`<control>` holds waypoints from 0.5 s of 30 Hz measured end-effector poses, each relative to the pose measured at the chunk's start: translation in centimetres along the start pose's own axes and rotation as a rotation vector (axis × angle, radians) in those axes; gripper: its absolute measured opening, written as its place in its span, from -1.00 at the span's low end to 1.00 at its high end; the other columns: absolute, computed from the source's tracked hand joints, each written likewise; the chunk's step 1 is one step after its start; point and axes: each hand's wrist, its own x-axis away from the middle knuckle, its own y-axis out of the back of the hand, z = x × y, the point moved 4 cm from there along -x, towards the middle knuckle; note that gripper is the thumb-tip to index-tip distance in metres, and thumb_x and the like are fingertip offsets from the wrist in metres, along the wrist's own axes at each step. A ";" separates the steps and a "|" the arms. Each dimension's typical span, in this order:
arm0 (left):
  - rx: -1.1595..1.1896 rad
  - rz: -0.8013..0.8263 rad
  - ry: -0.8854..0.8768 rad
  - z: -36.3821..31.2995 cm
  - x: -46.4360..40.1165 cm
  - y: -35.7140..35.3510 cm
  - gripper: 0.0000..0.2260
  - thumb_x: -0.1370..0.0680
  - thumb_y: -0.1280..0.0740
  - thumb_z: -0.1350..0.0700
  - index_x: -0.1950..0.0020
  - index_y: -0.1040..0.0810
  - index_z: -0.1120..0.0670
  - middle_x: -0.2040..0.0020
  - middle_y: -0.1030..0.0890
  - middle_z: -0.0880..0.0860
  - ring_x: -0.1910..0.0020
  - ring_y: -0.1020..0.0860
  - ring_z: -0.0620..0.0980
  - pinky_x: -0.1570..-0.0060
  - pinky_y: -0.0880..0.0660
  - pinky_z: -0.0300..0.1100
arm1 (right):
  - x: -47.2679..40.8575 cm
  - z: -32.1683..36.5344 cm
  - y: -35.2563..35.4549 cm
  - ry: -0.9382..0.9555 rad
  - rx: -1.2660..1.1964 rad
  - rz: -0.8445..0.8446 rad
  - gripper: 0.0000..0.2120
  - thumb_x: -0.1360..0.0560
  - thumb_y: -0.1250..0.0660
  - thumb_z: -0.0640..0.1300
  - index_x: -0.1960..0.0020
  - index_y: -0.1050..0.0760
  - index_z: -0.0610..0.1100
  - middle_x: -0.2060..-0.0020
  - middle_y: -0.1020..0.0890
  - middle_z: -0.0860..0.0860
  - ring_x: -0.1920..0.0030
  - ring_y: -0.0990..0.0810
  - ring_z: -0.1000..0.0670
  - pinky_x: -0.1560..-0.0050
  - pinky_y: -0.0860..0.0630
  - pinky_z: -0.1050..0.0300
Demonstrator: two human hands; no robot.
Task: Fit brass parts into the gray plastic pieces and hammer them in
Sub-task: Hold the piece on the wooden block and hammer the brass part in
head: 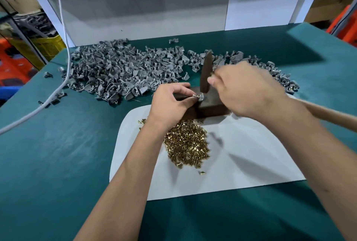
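Gray piece (199, 96) on dark block (210, 106), L hand (170, 103) pinching; brass pile (186, 143) nearby

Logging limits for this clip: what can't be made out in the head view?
- Hammer grip: the blurred right hand covers where its wooden handle meets the head.
- Gray piece on the dark block: the left hand pinches it; brass seating too small to tell.
- Handle's end: cut off by the right edge.
- Brass pile: partly under the left wrist.
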 end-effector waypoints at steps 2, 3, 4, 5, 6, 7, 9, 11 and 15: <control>-0.001 -0.001 -0.006 0.1 -0.1 0.0 -0.93 -0.48 -0.54 0.24 0.06 -0.75 0.16 -0.22 -0.66 0.03 -0.13 -0.64 -0.09 -0.31 -0.51 -0.11 | 0.5 0.5 0.8 0.014 -0.110 -0.205 -0.73 -0.70 -0.07 0.10 0.08 -0.39 0.00 0.41 -0.35 0.03 0.33 -0.40 -0.19 0.27 -0.34 0.00; 0.000 -0.004 -0.005 0.1 -0.1 0.0 -0.93 -0.47 -0.54 0.25 0.06 -0.75 0.15 -0.22 -0.67 0.03 -0.12 -0.65 -0.09 -0.31 -0.52 -0.10 | 0.7 0.7 0.5 0.015 -0.148 -0.201 -0.74 -0.71 -0.07 0.09 0.02 -0.42 -0.02 0.38 -0.39 0.00 0.32 -0.39 -0.19 0.27 -0.36 0.00; 0.004 -0.004 -0.001 0.1 -0.1 0.0 -0.93 -0.47 -0.54 0.26 0.07 -0.75 0.16 -0.22 -0.67 0.03 -0.11 -0.65 -0.08 -0.30 -0.53 -0.08 | 0.9 1.1 -0.2 0.007 -0.155 -0.116 -0.74 -0.72 -0.07 0.08 0.00 -0.42 -0.03 0.32 -0.46 -0.05 0.29 -0.41 -0.19 0.24 -0.40 -0.02; 0.010 -0.005 0.004 0.0 -0.1 0.0 -0.93 -0.47 -0.54 0.27 0.07 -0.74 0.16 -0.23 -0.66 0.04 -0.11 -0.66 -0.07 -0.30 -0.53 -0.07 | 1.0 1.3 -1.0 -0.003 -0.125 0.012 -0.75 -0.72 -0.07 0.07 0.01 -0.41 -0.03 0.26 -0.51 -0.08 0.25 -0.44 -0.20 0.20 -0.43 -0.03; 0.015 -0.002 0.009 0.0 -0.1 0.0 -0.93 -0.47 -0.54 0.28 0.07 -0.74 0.16 -0.23 -0.66 0.05 -0.12 -0.66 -0.06 -0.30 -0.54 -0.05 | 1.0 1.2 -1.2 -0.005 -0.064 0.107 -0.75 -0.72 -0.07 0.08 0.03 -0.39 -0.02 0.24 -0.52 -0.07 0.21 -0.46 -0.20 0.18 -0.43 -0.04; 0.020 -0.001 0.014 0.0 -0.1 0.0 -0.93 -0.47 -0.54 0.27 0.07 -0.75 0.17 -0.24 -0.66 0.05 -0.13 -0.65 -0.05 -0.30 -0.53 -0.04 | 0.6 1.0 -0.9 0.004 -0.001 0.140 -0.74 -0.72 -0.07 0.09 0.06 -0.37 0.00 0.27 -0.48 -0.05 0.21 -0.46 -0.20 0.18 -0.40 -0.02; 0.026 0.006 0.020 0.1 -0.1 0.0 -0.93 -0.48 -0.54 0.26 0.05 -0.75 0.18 -0.23 -0.65 0.03 -0.15 -0.65 -0.05 -0.31 -0.53 -0.04 | 0.1 0.8 0.4 0.028 0.037 0.060 -0.74 -0.71 -0.07 0.10 0.08 -0.36 0.01 0.37 -0.40 0.00 0.26 -0.45 -0.19 0.22 -0.35 0.00; 0.009 0.005 0.007 0.2 -0.3 0.0 -0.93 -0.48 -0.54 0.25 0.06 -0.75 0.17 -0.22 -0.66 0.01 -0.14 -0.64 -0.08 -0.31 -0.52 -0.05 | 0.2 0.9 1.2 0.043 -0.057 -0.147 -0.74 -0.71 -0.07 0.09 0.08 -0.32 -0.01 0.38 -0.43 -0.04 0.33 -0.42 -0.20 0.27 -0.36 -0.01; 0.024 0.001 0.015 0.3 -0.2 -0.1 -0.93 -0.47 -0.54 0.28 0.06 -0.75 0.17 -0.24 -0.66 0.04 -0.16 -0.65 -0.05 -0.33 -0.51 -0.03 | 0.8 1.2 -1.2 -0.015 -0.072 0.100 -0.75 -0.73 -0.07 0.05 0.07 -0.35 -0.03 0.22 -0.55 -0.11 0.23 -0.50 -0.22 0.16 -0.50 -0.05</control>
